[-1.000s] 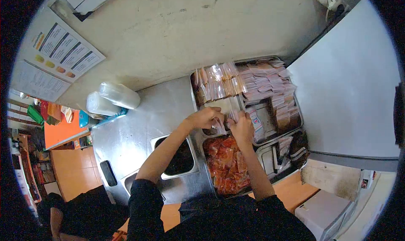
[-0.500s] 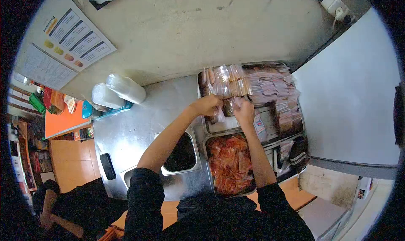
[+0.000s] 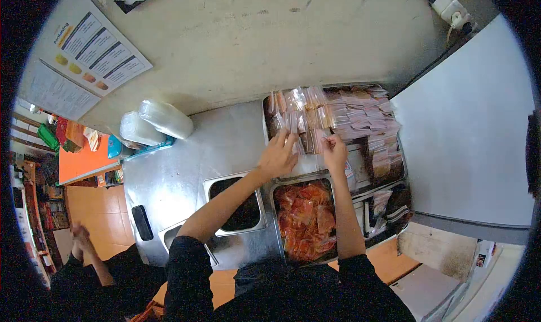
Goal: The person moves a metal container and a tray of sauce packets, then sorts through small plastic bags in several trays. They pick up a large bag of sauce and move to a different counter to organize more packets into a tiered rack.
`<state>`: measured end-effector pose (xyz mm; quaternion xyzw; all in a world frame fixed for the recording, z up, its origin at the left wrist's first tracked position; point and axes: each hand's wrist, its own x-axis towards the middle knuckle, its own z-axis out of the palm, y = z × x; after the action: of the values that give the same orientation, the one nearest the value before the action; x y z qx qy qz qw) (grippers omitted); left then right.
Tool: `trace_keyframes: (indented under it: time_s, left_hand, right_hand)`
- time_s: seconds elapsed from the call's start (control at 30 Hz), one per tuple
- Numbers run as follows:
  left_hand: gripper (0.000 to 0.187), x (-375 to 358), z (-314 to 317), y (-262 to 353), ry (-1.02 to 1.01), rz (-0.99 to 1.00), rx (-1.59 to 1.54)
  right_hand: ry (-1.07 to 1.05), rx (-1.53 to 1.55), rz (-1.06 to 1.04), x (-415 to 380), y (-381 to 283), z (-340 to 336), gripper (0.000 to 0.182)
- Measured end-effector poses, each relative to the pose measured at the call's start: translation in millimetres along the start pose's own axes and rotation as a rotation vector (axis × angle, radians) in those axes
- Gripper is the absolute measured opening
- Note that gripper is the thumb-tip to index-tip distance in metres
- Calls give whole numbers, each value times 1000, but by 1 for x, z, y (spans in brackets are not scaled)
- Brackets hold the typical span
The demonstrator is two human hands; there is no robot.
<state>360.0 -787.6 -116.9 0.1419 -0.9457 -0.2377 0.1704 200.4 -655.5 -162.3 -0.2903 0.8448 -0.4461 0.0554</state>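
Observation:
Rows of small filled plastic packets (image 3: pixel 360 114) stand in a large metal tray (image 3: pixel 404 167) against the wall. My left hand (image 3: pixel 280 153) reaches to the tray's near left part, its fingers apart over the packets there. Close on its right, my right hand (image 3: pixel 335 148) pinches the edge of a clear plastic packet (image 3: pixel 320 141). Just below my hands, a metal container (image 3: pixel 275 209) holds many packets with red-orange contents (image 3: pixel 306 220).
Left of the red packets is a metal pan (image 3: pixel 262 215) with a dark inside. A phone (image 3: pixel 142 222) lies on the steel table (image 3: pixel 169 181), with stacked clear containers (image 3: pixel 166 119) behind. Another person (image 3: pixel 107 277) is at the lower left. A white appliance (image 3: pixel 462 130) stands right.
My left hand has moved down a little and its fingers have spread from the packet. My right hand has shifted slightly right. The other person's hands have risen.

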Motion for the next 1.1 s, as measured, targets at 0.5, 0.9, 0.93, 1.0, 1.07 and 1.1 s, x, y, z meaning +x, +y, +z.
trace_keyframes:
  time_s: [0.5, 0.9, 0.93, 1.0, 1.07, 1.1]
  left_hand:
    - [40, -10, 56, -30, -71, -290, 364]
    - [50, 8, 112, 7, 93, -504, 383]
    - [54, 12, 107, 13, 24, -570, 274]
    - [67, 2, 86, 33, 20, -581, 161]
    - [70, -16, 60, 52, 53, -601, 275]
    - [65, -18, 60, 50, -77, -628, 375]
  right_hand:
    - [148, -56, -65, -31, -13, 11, 32]
    - [48, -122, -210, 22, 48, 30, 33]
    - [29, -179, -109, 16, 37, 21, 33]
    - [72, -31, -154, 10, 38, 14, 33]
    - [280, -362, -327, -20, -19, -2, 35]
    - [300, -355, -442, -35, -44, -4, 38]
